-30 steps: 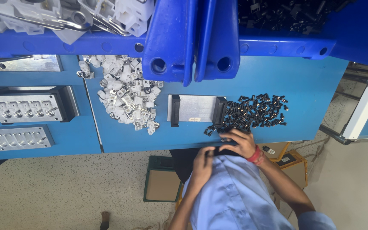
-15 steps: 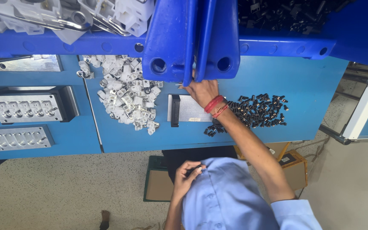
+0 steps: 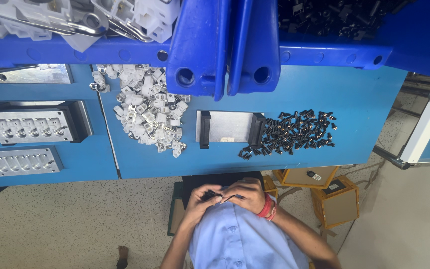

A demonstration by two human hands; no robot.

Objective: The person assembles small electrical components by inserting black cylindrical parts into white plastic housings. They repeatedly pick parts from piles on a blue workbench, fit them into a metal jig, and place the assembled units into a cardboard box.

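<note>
Fingers (image 3: 216, 200) of the left hand (image 3: 200, 201) and right hand (image 3: 247, 195) are closed on a small black plastic part (image 3: 209, 194), held at six o'clock off the blue surface (image 3: 364, 114); were the pinch slackened, it could be dropped onto the speckled floor (image 3: 75, 224).

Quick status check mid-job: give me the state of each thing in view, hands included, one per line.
Left hand: at the chest, fingers pinched on a small dark part.
Right hand: closed beside the left, fingertips meeting it; its own grip unclear.
Metal fixture: flat on the blue table, top bare.
Black parts: loose pile beside the fixture.
White parts: loose heap.
Two metal moulds: lying flat, cavities facing up.
Blue bins: loaded with parts.
</note>
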